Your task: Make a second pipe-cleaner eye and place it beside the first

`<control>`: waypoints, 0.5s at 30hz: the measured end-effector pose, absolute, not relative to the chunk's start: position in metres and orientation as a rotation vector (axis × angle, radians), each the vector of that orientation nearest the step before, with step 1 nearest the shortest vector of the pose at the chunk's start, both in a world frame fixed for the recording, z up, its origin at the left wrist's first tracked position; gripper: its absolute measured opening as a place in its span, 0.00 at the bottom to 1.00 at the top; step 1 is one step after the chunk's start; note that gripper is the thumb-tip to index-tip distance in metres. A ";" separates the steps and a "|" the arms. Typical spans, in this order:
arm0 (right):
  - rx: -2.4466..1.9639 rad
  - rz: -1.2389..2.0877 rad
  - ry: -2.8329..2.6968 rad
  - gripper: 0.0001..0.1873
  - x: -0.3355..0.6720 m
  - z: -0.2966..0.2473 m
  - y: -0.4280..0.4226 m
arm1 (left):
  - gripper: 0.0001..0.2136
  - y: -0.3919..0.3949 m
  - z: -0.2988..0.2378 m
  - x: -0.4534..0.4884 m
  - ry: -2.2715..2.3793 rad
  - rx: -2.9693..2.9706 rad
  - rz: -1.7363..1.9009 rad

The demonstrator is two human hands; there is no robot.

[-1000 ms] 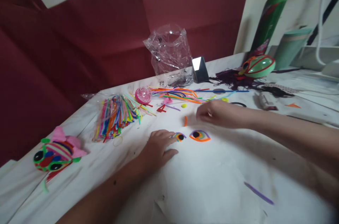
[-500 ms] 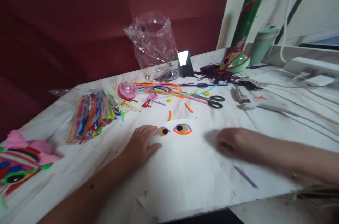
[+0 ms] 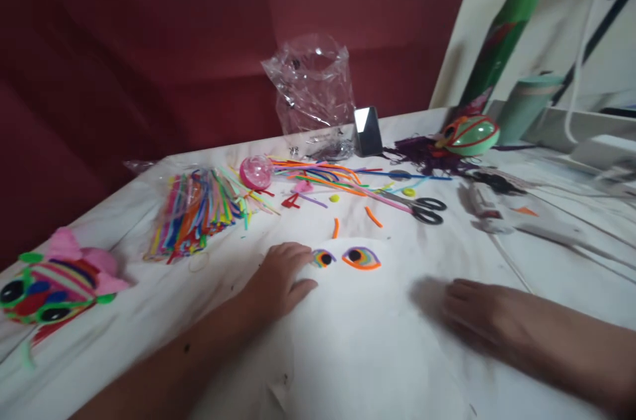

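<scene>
My left hand (image 3: 285,274) rests on a white paper sheet (image 3: 358,340), its fingers laid flat and its thumb apart. The fingertips reach the left one of two eye shapes (image 3: 322,259), built from coloured strips with a black centre. The right eye shape (image 3: 362,258) has an orange lower edge and a purple upper one. To the right of the paper, my right hand (image 3: 472,307) hovers low over the table, smeared by motion. Its fingertips are hard to make out, and whether it holds anything is hidden. Two short orange pieces (image 3: 373,216) lie beyond the eyes.
A bag of coloured pipe cleaners (image 3: 191,214) lies left, beside a pink clear ball (image 3: 256,172). Scissors (image 3: 428,209) lie among loose strips. A glue gun (image 3: 521,221) with its cord is at right. A colourful fish-like craft (image 3: 64,277) sits far left; a phone-like device (image 3: 368,132) stands behind.
The view has shifted, moving the scene right and down. My right hand has come nearer, over where a purple strip lay; that strip no longer shows. My left hand stays on the paper.
</scene>
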State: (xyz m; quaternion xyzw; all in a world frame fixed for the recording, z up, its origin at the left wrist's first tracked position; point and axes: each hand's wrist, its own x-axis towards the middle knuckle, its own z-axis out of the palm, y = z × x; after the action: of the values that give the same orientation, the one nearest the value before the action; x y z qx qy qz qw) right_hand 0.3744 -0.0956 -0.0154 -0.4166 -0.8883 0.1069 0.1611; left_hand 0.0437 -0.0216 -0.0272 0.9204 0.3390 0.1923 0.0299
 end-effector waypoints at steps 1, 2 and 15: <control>-1.157 0.280 -2.588 0.11 0.369 -0.012 -0.079 | 0.15 -0.022 -0.028 0.044 1.056 2.827 0.593; -1.175 0.262 -2.605 0.10 0.362 -0.006 -0.060 | 0.15 -0.022 -0.028 0.044 1.063 2.816 0.593; -0.887 0.175 -2.720 0.10 0.276 -0.012 0.091 | 0.14 -0.026 -0.028 0.044 1.041 2.764 0.712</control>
State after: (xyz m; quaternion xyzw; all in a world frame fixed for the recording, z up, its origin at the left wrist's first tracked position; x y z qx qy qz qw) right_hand 0.2764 0.0911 -0.0123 -0.3064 -0.9400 0.0606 0.1370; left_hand 0.0440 -0.0263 -0.0277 0.9085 0.3423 0.2340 0.0516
